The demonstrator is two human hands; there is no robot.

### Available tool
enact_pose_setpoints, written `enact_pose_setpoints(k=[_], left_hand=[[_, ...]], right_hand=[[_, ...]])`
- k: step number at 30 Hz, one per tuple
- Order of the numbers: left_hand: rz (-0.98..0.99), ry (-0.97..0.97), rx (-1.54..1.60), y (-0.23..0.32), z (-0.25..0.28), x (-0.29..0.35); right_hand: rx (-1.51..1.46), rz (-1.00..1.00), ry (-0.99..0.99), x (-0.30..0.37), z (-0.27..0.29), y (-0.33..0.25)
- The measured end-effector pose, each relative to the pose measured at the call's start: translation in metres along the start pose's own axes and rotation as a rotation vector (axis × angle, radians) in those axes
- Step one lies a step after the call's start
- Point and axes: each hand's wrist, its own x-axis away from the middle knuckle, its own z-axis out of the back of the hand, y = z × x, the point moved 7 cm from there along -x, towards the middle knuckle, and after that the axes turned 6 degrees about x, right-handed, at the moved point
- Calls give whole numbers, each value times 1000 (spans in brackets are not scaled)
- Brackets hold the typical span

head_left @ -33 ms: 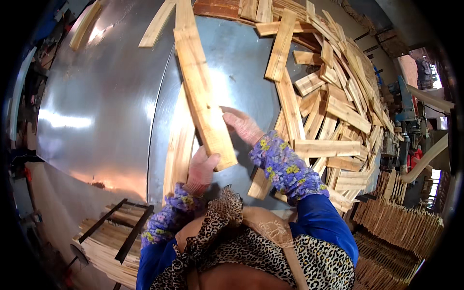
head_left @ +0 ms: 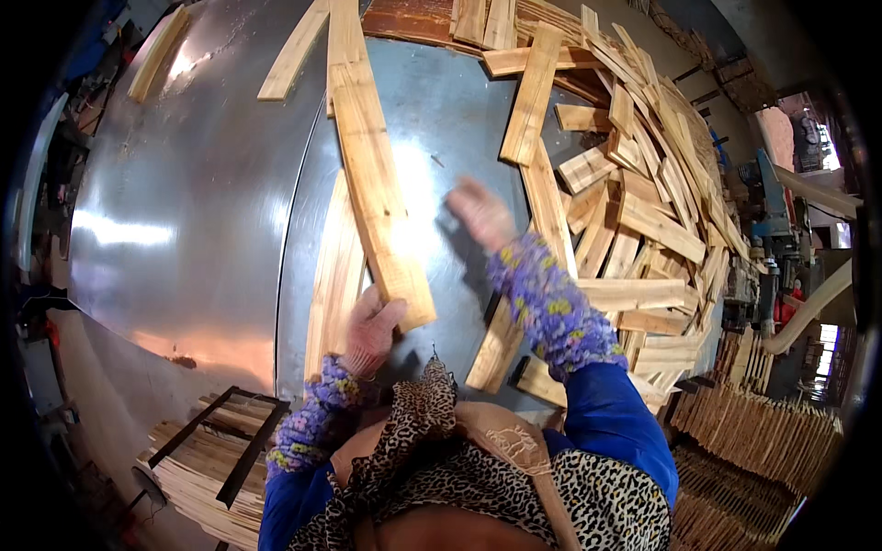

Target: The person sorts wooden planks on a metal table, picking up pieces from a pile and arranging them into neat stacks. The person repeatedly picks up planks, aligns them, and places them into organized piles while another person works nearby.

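Observation:
My left hand (head_left: 374, 329) grips the near end of a long wooden board (head_left: 381, 197), thumb on top. The board slants away from me across the metal tabletop (head_left: 441, 119), its far end meeting another board (head_left: 347, 37). A further board (head_left: 333, 275) lies to the left, partly under the held one. Over the table to the right, my right hand (head_left: 484, 213) is apart from the held board, and its fingers are smeared by motion. Both hands wear pale gloves under flowered sleeves.
A big heap of short boards (head_left: 643, 220) covers the table's right side. Loose pieces (head_left: 496, 349) lie near my right forearm. Two boards rest at the far left. A stack of boards in a dark frame (head_left: 216, 450) stands lower left, and stacked wood (head_left: 753, 441) lower right.
My right hand has come away from the held board's edge, moving to the right and slightly away from me. The held board and my left hand have shifted slightly left.

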Motion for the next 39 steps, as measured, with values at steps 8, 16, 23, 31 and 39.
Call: enact_pose_setpoints(k=[8, 16, 23, 31, 39], left_hand=[[-48, 72, -517, 67, -21, -141], [-281, 206, -371, 177, -118, -404], [-276, 191, -506, 78, -113, -414], [-107, -29, -236, 57, -103, -373], [-444, -129, -1534, 89, -173, -363]], right_hand=[[569, -385, 663, -139, 181, -39], [191, 152, 616, -193, 236, 13], [-17, 219, 582, -288, 247, -138], [-196, 7, 924, -379, 310, -14], [-146, 73, 566, -227, 189, -38]])
